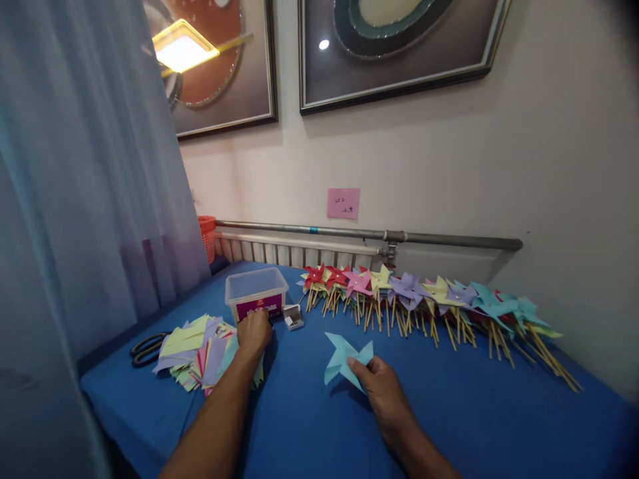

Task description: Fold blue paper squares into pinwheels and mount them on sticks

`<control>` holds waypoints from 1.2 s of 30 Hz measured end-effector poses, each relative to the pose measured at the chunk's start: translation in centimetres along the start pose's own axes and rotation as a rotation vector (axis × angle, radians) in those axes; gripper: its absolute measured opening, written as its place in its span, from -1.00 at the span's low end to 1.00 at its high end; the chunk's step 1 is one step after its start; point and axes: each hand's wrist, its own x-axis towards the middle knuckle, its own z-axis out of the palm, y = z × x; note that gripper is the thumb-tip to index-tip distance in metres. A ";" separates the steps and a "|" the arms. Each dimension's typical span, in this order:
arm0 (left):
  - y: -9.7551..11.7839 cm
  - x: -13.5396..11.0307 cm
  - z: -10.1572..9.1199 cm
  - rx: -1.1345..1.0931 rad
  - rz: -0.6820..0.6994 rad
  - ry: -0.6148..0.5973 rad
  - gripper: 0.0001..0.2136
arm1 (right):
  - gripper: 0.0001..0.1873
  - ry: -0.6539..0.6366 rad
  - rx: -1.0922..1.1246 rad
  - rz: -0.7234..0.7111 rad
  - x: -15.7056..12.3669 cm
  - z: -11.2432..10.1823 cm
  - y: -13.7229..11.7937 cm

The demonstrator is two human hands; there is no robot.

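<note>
Between the thumb and fingers of my right hand (pixel 382 389) is a light-blue paper pinwheel (pixel 341 359), its folded blades facing up and no stick visible on it. My left hand (pixel 254 330) reaches forward with curled fingers, just in front of a clear plastic tub (pixel 257 285) with a purple label. Something small and dark shows at its fingers, too hidden to name. Right beside that hand lies a small open white box (pixel 293 318) with tiny contents. A pile of coloured paper pieces (pixel 200 346) lies to its left, partly covered by my forearm.
Black-handled scissors (pixel 148 348) lie left of the paper. Many finished pinwheels on sticks (pixel 408 291) form a long row along the wall on the blue-covered table (pixel 309 426). Behind run a metal pipe (pixel 344 232) and a radiator. A red basket (pixel 206 238) stands by the curtain (pixel 100 166).
</note>
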 end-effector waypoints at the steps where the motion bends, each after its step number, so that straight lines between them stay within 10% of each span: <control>1: 0.0 0.0 0.0 0.005 0.007 -0.003 -0.68 | -0.61 -0.009 0.008 0.003 0.0 0.0 0.0; 25: 1.0 -1.8 -0.9 -0.037 0.100 0.104 -0.68 | -0.52 0.005 0.012 0.004 2.0 -0.7 2.7; 36: 5.3 -5.4 1.5 -0.323 0.492 -0.228 -0.86 | -0.54 0.064 0.016 -0.018 2.0 -1.0 2.2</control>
